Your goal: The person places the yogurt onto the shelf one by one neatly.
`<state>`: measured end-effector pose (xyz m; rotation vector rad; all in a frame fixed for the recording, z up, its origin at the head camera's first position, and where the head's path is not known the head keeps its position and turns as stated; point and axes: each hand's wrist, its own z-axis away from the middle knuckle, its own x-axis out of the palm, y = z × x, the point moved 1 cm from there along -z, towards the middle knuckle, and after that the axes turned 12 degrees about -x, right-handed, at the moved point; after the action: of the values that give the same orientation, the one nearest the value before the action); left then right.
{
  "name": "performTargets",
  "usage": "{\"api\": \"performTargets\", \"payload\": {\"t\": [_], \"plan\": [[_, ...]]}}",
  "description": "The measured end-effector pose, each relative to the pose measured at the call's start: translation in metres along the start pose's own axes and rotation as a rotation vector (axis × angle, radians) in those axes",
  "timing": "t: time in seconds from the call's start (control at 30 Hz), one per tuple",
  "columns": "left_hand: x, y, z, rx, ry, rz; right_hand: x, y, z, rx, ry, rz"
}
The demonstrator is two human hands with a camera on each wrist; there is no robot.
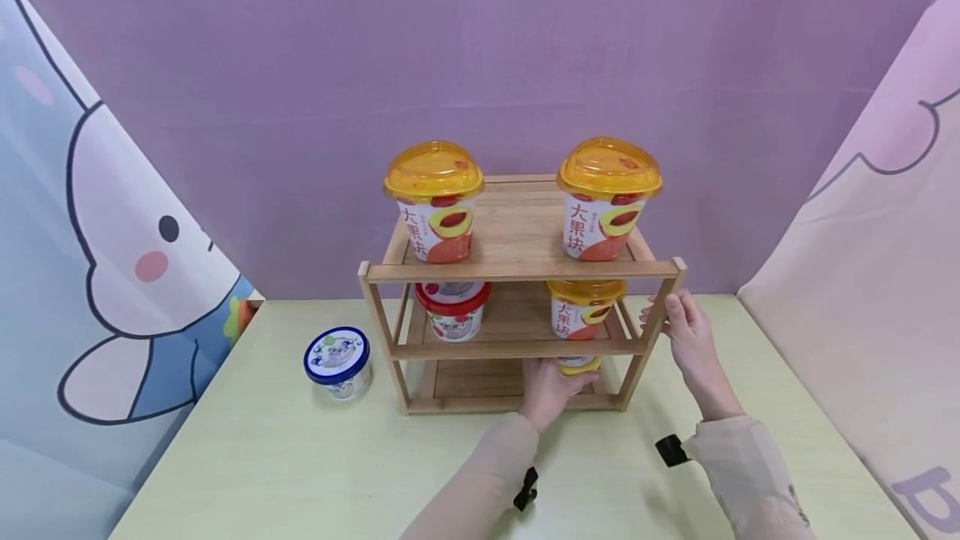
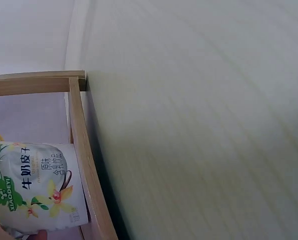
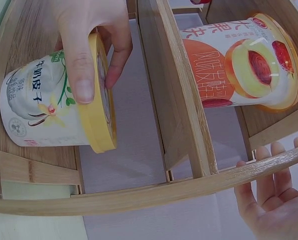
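Observation:
On the bottom shelf of a wooden three-tier rack [image 1: 517, 272], my left hand [image 1: 546, 390] grips a white tub with a yellow lid [image 3: 49, 105]. Its thumb lies against the lid's edge and its other fingers reach over the lid, as the right wrist view shows. In the left wrist view the same tub [image 2: 39, 185] shows its vanilla-flower label, beside the rack's wooden frame. My right hand [image 1: 693, 336] holds the rack's right front post, with fingertips around the wood. Directly above the left hand, an orange-lidded fruit yogurt cup [image 1: 577, 315] stands on the middle shelf.
Two orange-lidded cups, one left [image 1: 438, 219] and one right [image 1: 603, 219], stand on the top shelf. A red-lidded tub [image 1: 456, 319] sits at the middle shelf's left. A blue-lidded tub [image 1: 337, 361] is on the table [image 1: 247, 457], left of the rack.

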<state>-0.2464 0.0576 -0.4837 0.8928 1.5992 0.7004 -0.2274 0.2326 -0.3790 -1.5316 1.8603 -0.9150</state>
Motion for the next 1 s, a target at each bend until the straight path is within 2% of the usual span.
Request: {"api": "performTargets", "payload": {"t": [0.17, 0.4, 0.6, 0.7, 0.9, 1.0], "plan": [[0.0001, -0.0007, -0.002, 0.001, -0.023, -0.01, 0.0002, 0.0001, 0.0001, -0.004, 0.001, -0.01], [0.0013, -0.0008, -0.0018, 0.007, -0.027, -0.053, 0.0004, 0.0002, -0.0001, -0.006, -0.001, -0.003], [0.0008, 0.0003, -0.0004, 0.009, -0.019, -0.051, 0.0003, 0.0002, -0.0001, -0.003, 0.002, -0.019], [0.0002, 0.0006, 0.0007, -0.003, -0.024, -0.037, 0.0001, 0.0005, 0.0, -0.003, -0.004, -0.007], [-0.0025, 0.0034, 0.005, -0.065, -0.069, -0.003, -0.0003, 0.0009, -0.0001, -0.001, -0.008, 0.005], [-0.0049, 0.0065, 0.0077, -0.046, -0.058, -0.036, -0.0006, 0.001, -0.0001, -0.001, -0.006, 0.004]]}}
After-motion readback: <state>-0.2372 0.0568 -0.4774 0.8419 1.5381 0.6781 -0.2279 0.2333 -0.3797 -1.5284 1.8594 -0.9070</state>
